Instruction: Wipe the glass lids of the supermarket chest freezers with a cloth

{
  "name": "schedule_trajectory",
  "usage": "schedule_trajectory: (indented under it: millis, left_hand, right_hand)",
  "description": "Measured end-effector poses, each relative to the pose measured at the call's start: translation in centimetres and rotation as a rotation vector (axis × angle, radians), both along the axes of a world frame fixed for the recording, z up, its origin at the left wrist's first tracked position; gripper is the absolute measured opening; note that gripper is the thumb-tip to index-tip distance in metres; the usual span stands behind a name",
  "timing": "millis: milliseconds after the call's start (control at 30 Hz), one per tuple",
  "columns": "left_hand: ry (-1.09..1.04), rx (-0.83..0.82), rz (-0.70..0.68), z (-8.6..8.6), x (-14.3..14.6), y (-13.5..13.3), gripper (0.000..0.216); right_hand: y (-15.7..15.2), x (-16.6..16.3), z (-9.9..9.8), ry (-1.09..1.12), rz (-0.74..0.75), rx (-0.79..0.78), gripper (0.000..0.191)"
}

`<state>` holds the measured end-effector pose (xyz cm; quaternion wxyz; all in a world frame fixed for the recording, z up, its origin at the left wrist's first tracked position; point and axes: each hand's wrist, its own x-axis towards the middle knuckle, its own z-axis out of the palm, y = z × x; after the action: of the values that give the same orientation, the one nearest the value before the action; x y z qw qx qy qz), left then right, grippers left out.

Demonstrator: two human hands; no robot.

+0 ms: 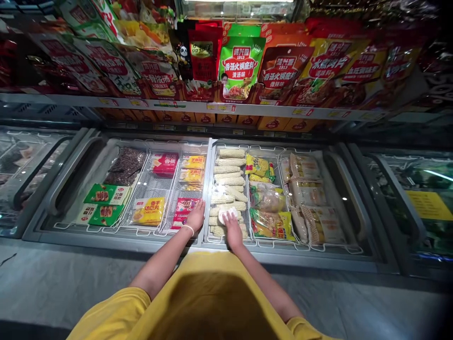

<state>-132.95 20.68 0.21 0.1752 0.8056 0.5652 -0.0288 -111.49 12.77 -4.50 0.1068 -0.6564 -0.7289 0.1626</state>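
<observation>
My right hand presses a crumpled white cloth or tissue against the glass lid, above a row of corn cobs. Which of the two the white wad is, I cannot tell. Fingers stretched forward, my left hand lies flat near the middle divider of the chest freezer and holds nothing. Beneath it, under the glass, are pink packets, partly covered by the fingers. Yellow packets lie further back in the same basket.
Curved handles stand at the left and right ends of the lids. Bagged goods and green packets fill other wire baskets. Behind rises a shelf edge with hotpot seasoning pouches. More freezers adjoin both sides.
</observation>
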Motion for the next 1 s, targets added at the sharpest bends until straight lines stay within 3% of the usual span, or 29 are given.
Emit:
schedule_trajectory:
  millis: [100, 167, 233, 300, 367, 433, 567, 667, 733, 833, 867, 933, 1000]
  left_hand:
    - [-0.002, -0.008, 0.007, 0.1, -0.1, 0.1, 0.077]
    - [-0.006, -0.015, 0.004, 0.1, -0.2, 0.0, 0.077]
    - [-0.012, -0.018, -0.005, 0.0, -0.4, -0.3, 0.076]
    - [-0.023, -0.014, -0.017, -0.2, -0.5, -0.7, 0.077]
    - [-0.035, -0.001, -0.021, -0.4, -0.6, -1.0, 0.079]
    - [-0.041, 0.009, -0.022, -0.5, -0.6, -1.2, 0.080]
    - [-0.035, -0.007, -0.017, -0.3, -0.4, -1.3, 0.076]
    - [-0.030, -0.020, -0.014, 0.2, -0.4, -1.3, 0.075]
    - [-0.028, -0.034, -0.010, 0.4, -0.4, -1.4, 0.076]
    - [-0.035, -0.053, -0.004, 0.5, -0.5, -1.6, 0.076]
    - [-0.038, -0.057, 0.000, 0.5, -0.5, -1.6, 0.077]
    - [-0.043, -0.063, 0.010, 0.5, -0.4, -1.7, 0.077]
    - [-0.048, -0.069, 0.018, 0.6, -0.4, -1.7, 0.077]
  right_hand:
    - [-0.7, -0.6, -0.3, 0.016, 0.283, -0.013, 0.076]
    - [-0.3, 1.4, 0.1, 0.002, 0.335, -0.021, 0.078]
    - [0.3, 4.1, 0.4, -0.018, 0.220, -0.017, 0.079]
    - [0.6, 6.0, 0.5, -0.023, 0.007, 0.006, 0.079]
    - [0.3, 6.1, 0.0, -0.011, -0.172, 0.038, 0.081]
    - [-0.5, 4.8, -0.6, -0.001, -0.213, 0.057, 0.083]
    - [-1.5, 2.1, -0.8, 0.004, 0.118, -0.006, 0.081]
    - [-1.1, 2.8, 0.0, 0.007, 0.293, -0.050, 0.082]
    - [-0.8, 3.6, 0.3, 0.000, 0.214, -0.038, 0.084]
    - [-0.8, 3.3, 0.2, -0.017, -0.094, 0.022, 0.085]
    - [-0.9, 2.9, 0.1, -0.017, -0.134, 0.033, 0.085]
    - [-1.1, 2.3, -0.1, 0.002, -0.006, 0.019, 0.082]
    - [-1.0, 2.6, 0.0, 0.028, 0.261, -0.019, 0.077]
